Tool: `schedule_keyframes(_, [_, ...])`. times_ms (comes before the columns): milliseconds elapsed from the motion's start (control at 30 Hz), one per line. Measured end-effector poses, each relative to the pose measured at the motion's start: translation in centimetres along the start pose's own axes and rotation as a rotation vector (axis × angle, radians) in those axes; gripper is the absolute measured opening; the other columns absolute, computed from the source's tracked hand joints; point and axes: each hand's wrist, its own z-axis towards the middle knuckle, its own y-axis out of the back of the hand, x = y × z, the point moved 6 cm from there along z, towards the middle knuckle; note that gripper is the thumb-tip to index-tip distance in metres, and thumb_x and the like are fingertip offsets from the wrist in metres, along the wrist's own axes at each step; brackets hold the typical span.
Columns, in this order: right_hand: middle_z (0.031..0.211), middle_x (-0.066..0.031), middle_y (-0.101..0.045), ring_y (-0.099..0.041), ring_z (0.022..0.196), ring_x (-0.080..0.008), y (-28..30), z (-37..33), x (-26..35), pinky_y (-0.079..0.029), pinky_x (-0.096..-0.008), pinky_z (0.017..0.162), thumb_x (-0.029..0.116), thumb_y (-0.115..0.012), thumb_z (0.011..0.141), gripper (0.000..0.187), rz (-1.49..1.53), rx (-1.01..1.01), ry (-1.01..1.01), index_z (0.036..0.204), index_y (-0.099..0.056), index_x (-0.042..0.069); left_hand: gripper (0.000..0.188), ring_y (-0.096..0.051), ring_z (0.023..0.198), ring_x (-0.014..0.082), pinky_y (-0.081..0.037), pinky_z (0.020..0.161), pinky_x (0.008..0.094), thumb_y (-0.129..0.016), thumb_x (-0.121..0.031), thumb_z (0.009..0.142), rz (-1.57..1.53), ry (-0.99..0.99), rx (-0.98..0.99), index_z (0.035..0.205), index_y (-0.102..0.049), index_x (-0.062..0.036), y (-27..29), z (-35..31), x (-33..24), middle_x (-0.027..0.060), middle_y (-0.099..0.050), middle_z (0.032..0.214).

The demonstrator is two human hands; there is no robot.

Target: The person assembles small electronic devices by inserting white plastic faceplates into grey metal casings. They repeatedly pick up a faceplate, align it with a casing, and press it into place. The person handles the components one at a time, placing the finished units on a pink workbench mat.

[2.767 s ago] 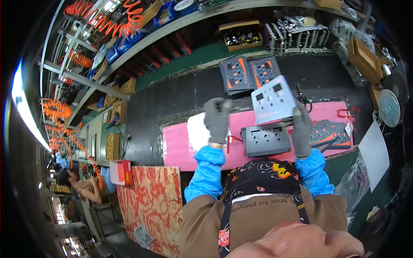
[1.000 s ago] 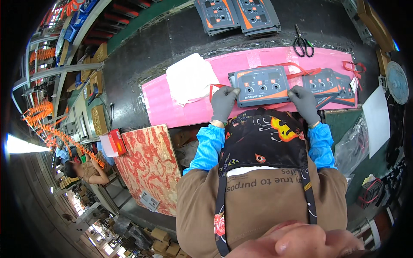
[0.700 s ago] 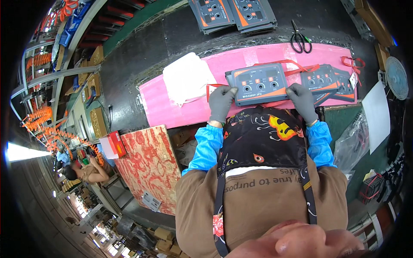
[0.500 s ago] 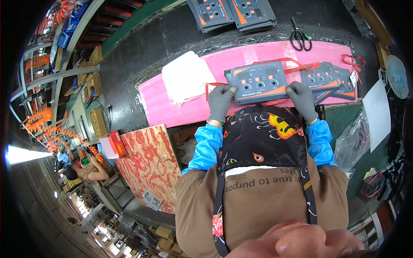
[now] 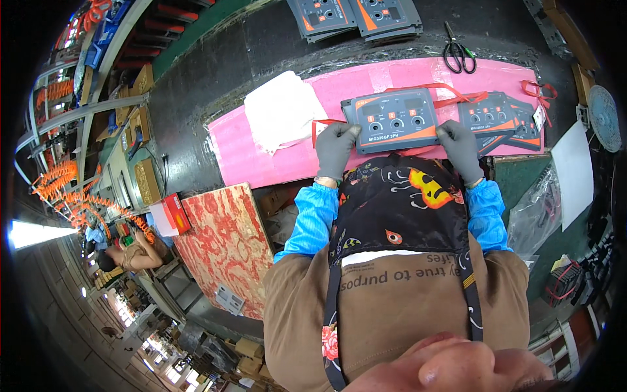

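Note:
Between my two grey-gloved hands is a grey control panel faceplate (image 5: pixel 395 121) with orange accents and several round holes. My left hand (image 5: pixel 337 150) pinches its lower left corner, and my right hand (image 5: pixel 460 151) grips the lower right corner. The faceplate is over a pink mat (image 5: pixel 235 157), and a red strap (image 5: pixel 450 98) shows behind it. Right of my right hand, more faceplates (image 5: pixel 490 117) lie overlapping on the mat. A white sheet stack (image 5: pixel 284 111) lies left of my left hand.
Stacks of similar faceplates (image 5: pixel 388 16) stand at the far edge, with black-handled scissors (image 5: pixel 459 55) to their right. A red-patterned board (image 5: pixel 222 242) is at the left, beside a red box (image 5: pixel 175 214). Farther left sits another person (image 5: pixel 140 251). A white sheet (image 5: pixel 575 176) hangs at the right.
The faceplate has tilted slightly and shifted a little to the right in my hands. Both hands keep their hold on its corners. The view has moved slightly.

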Motion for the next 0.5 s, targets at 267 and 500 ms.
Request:
schedule_keyframes(267, [0.073, -0.0136, -0.063, -0.061, 0.066, -0.0191, -0.07, -0.04, -0.07, -0.047, -0.0347, 0.063, 0.019, -0.063, 0.092, 0.02, -0.008, -0.01, 0.004, 0.09, -0.065, -0.001, 0.029, -0.06, 0.063, 0.0125, -0.048, 0.06, 0.0297, -0.078, -0.026, 0.083, 0.004, -0.008, -0.014, 0.084, -0.072, 0.0021, -0.01, 0.05, 0.13, 0.0064, -0.067, 0.071])
schedule_keyframes(500, [0.076, -0.0147, -0.063, -0.062, 0.068, -0.0228, -0.03, -0.15, 0.29, -0.048, -0.0359, 0.064, 0.019, -0.063, 0.093, 0.02, -0.033, -0.015, 0.036, 0.09, -0.064, -0.001, 0.031, -0.059, 0.063, 0.0125, -0.047, 0.059, 0.0297, -0.077, -0.028, 0.084, 0.004, -0.005, -0.021, 0.087, -0.073, 0.0021, -0.12, 0.17, 0.44, 0.0065, -0.067, 0.072])
